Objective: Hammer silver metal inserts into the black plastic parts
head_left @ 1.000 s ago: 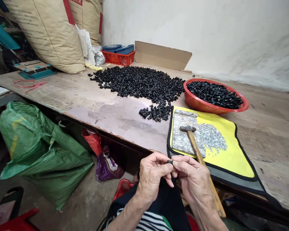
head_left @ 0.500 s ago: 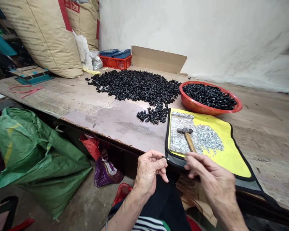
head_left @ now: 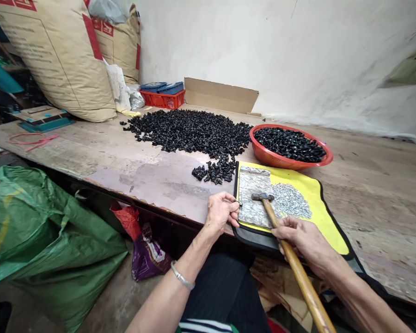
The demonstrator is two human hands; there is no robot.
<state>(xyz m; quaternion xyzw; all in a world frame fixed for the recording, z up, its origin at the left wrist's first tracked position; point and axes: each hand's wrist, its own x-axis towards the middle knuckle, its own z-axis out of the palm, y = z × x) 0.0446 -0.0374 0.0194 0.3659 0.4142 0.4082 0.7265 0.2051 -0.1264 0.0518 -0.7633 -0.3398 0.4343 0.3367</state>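
Wooden workbench (head_left: 374,199), head view: loose black pieces (head_left: 190,132) heaped mid-surface, more in a red bowl (head_left: 327,157) toward the far right. Near edge, a yellow mat (head_left: 327,208) carries a scuffed metal plate (head_left: 253,196) and silver bits (head_left: 291,201). Left hand (head_left: 222,212) pinches, fingers together, a small dark piece (head_left: 240,203) beside the plate's edge; right hand (head_left: 301,240) clamps round the wooden handle of a hammer (head_left: 300,270), its head resting on the plate.

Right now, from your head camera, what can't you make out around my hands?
Head view only:
Small dark piece at the left hand: fingers hide part of it, too small to identify.
Hammer handle in the right hand: its end is cut off by the bottom edge.
Silver bits on the yellow mat: too small to tell apart.
Blue containers in the red crate: too distant to see inside.
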